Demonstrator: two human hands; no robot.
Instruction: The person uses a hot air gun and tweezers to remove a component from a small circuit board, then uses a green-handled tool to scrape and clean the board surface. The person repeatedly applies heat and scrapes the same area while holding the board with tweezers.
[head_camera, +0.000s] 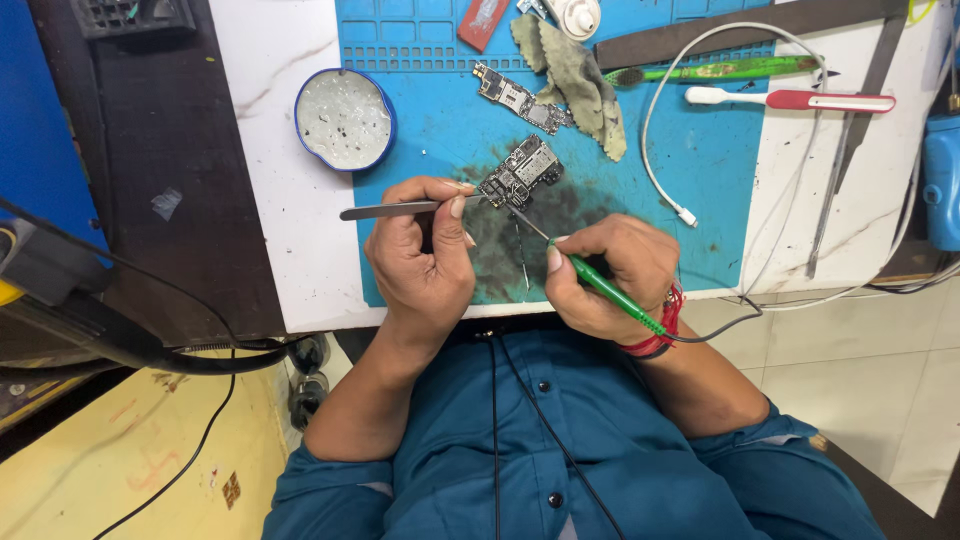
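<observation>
Circuit board (520, 172) at frame centre looks light, stiff, fragile; left hand (425, 250) pinches tweezers (400, 210) at its edge, right hand (605, 275) pinches a green soldering iron (600, 285).

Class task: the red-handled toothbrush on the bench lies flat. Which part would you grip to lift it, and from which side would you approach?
Grip the red-handled toothbrush around its red handle, coming down from above. It lies flat and level on the bench, the thick handle is bare on both long sides, and a white cable crosses near the thin white head end.
</observation>
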